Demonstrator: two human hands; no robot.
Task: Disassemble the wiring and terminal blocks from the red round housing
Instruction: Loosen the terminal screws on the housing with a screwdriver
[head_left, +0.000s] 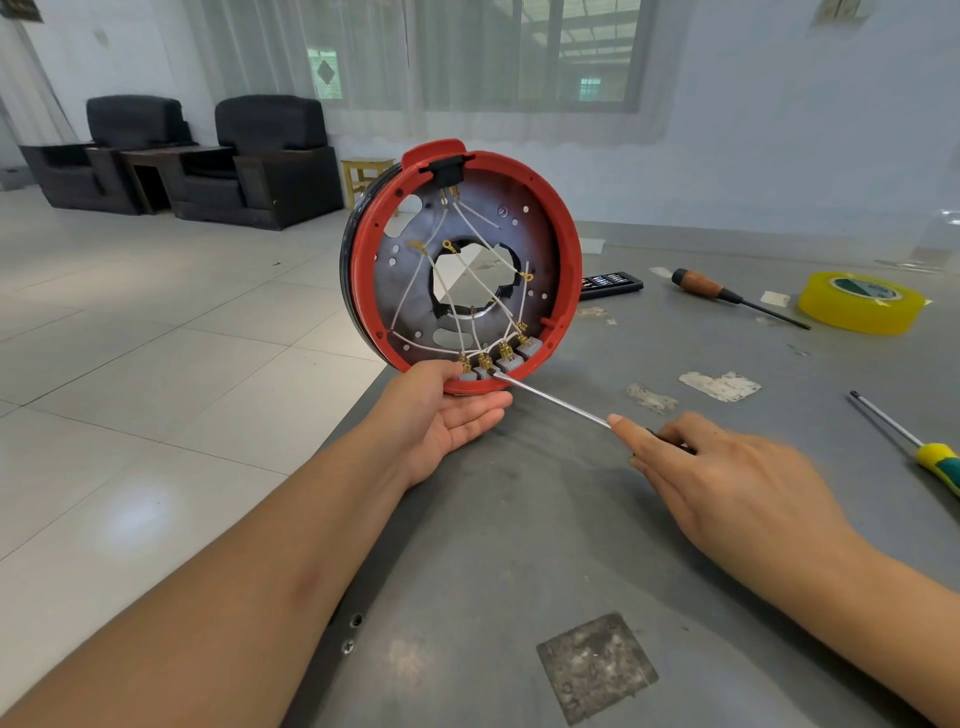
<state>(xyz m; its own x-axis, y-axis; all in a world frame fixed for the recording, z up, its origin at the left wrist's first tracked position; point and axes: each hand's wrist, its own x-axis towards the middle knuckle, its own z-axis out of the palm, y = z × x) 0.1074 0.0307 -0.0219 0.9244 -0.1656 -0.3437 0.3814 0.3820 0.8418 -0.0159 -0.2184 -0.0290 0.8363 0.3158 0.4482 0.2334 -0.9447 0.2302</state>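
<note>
Standing on its edge, the red round housing (566, 249) faces its open side toward the near right, its flat disc upright above the counter's (519, 545) left edge. The left hand (457, 410) cups the bottom rim from below, palm up, thumb curled over the lip beside the row of grey terminal blocks (498, 361) seated along the lower rim. White wires (467, 280) fan up from those blocks across the dark metal plate to brass lugs around the jagged central hole and to a black plug at the top tab. A screwdriver (556, 402) runs long and slanted from the near right up to the far left, its tip set at the second block; the right hand (727, 478) has its grip clamped on the handle, forefinger stretched along the shaft.

On the grey, scuffed counter lie a wood-handled screwdriver (727, 296), a yellow tape roll (862, 301), a yellow-green handled tool (914, 447) at the right edge, and a dark flat case (610, 285) behind the housing. Pale tiled floor spreads left; two black armchairs (208, 156), a small yellow stool (363, 176) and a curtained window stand far off.
</note>
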